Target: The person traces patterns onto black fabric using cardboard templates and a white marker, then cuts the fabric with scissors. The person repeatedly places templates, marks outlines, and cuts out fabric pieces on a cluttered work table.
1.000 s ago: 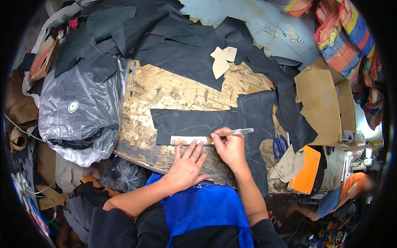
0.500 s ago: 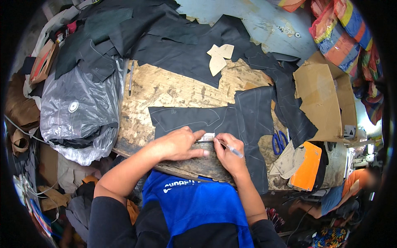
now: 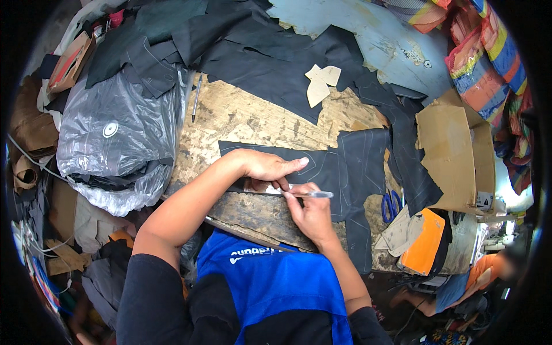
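A flat piece of black leather-like material marked with pale traced lines (image 3: 345,167) is lying across the near part of a worn, pale wooden worktable (image 3: 247,118), reaching to its front edge. A small pale flat template (image 3: 261,187) is sitting on the near edge of that black piece. The left hand (image 3: 267,168) is pressing down on the template with fingers spread flat, gripping nothing. The right hand (image 3: 310,213) is pinching a slim silver pen (image 3: 313,194) between thumb and fingers, its tip meeting the template's edge just beside the left fingers. Right of the black piece, blue-handled scissors (image 3: 392,204) are resting near an orange flat board (image 3: 424,241). Farther back, two cream cut-out shapes (image 3: 319,83) are lying on more black sheets (image 3: 270,54). A grey plastic bag stuffed full (image 3: 115,138) is sitting at the table's left end, and brown cardboard (image 3: 451,149) is standing to the right.
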Motion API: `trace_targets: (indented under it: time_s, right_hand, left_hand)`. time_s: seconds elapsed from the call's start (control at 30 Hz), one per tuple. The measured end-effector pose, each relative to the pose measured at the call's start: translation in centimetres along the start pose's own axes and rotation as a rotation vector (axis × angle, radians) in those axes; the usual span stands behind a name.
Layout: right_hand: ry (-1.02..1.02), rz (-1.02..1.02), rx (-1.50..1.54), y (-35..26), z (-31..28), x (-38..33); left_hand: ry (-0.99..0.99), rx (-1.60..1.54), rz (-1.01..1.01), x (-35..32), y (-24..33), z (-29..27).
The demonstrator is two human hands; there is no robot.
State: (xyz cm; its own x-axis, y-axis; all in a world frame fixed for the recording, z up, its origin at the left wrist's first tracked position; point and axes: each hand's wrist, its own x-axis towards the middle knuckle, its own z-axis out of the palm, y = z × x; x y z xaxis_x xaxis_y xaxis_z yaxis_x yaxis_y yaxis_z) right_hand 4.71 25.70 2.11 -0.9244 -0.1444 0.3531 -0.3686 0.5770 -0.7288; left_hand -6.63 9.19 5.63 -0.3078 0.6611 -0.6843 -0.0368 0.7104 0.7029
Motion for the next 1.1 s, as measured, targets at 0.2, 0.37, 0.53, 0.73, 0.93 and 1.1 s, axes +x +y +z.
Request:
trace_targets:
  time_s: [0.2,0.37,0.53,0.73,0.93,1.1]
  right_hand:
    - [-0.154,-0.012,0.116,-0.9,3.6,0.9]
    - [-0.109,-0.201,0.122,-0.7,5.4,1.3]
    - [-0.108,-0.174,0.096,-0.5,5.2,1.0]
    - [0.064,0.158,0.135,1.4,-0.2,-0.9]
    - [0.370,0.296,0.344,2.4,-1.3,-1.7]
    - [0.076,0.341,0.663,1.3,3.5,-0.9]
  left_hand:
    - [-0.020,0.035,-0.029,1.2,-0.5,-0.5]
    - [-0.031,-0.058,0.000,1.3,-0.5,-0.3]
    - [0.002,-0.008,0.022,0.6,0.1,-0.3]
    - [0.002,0.002,-0.068,0.1,0.4,-0.1]
    - [0.716,0.589,0.297,0.3,-1.2,4.4]
    - [1.063,0.296,-0.100,-2.6,-6.3,2.0]
